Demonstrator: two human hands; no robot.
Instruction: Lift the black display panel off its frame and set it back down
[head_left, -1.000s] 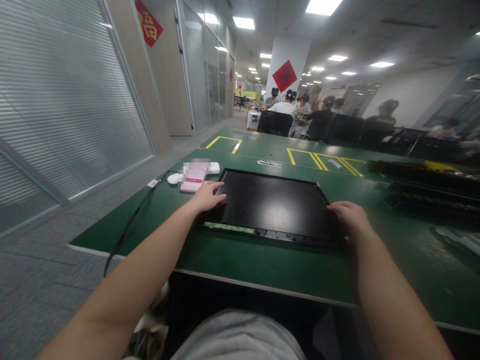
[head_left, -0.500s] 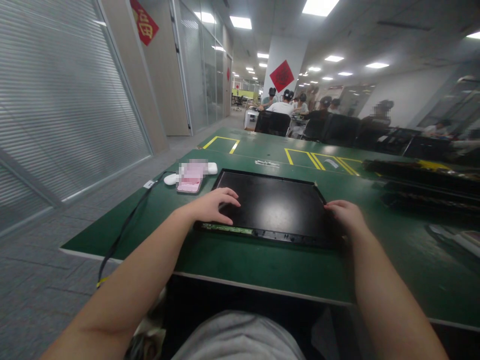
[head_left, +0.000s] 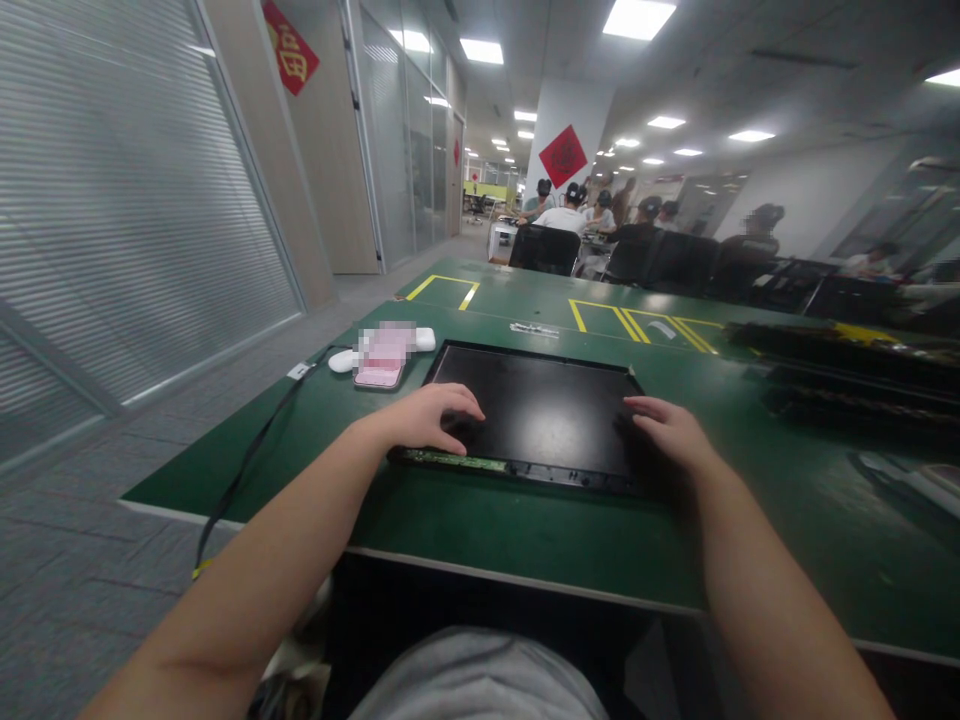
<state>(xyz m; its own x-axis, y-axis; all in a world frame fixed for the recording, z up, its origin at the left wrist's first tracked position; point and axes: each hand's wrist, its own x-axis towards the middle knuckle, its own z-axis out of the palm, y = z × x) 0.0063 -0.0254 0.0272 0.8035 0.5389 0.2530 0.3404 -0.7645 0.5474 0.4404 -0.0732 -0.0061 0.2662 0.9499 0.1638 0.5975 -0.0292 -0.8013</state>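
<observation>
We've got a flat black rectangular display panel (head_left: pixel 536 410) lying face up on the green tabletop (head_left: pixel 525 520), pretty much centred along the near edge and set back a bit from it. Our left hand (head_left: pixel 431 418) sits on the panel's near left corner, palm down, fingers (head_left: pixel 463 402) loosely spread and curled onto the dark surface, thumb close to the thin green circuit strip (head_left: pixel 450 459) that runs along the panel's near edge. It isn't gripping anything, just resting flat. Our right hand (head_left: pixel 671 432) is on the near right corner, fingers (head_left: pixel 645 405) stretched out and pointing inward across the glass, open as well, nothing clasped. So the panel lies under both sets of fingertips and between our two wrists.

Just off the panel's far left corner there's a pink phone (head_left: pixel 381 362) lying flat, touching a small white oval gadget (head_left: pixel 343 360), and a black cable (head_left: pixel 247 465) trails from there over the left edge of the tabletop. Yellow tape outlines (head_left: pixel 622 318) mark the far part of the tabletop. Dark stacked panels (head_left: pixel 847 375) sit near the right edge. People (head_left: pixel 570 212) are seated well beyond the far edge.
</observation>
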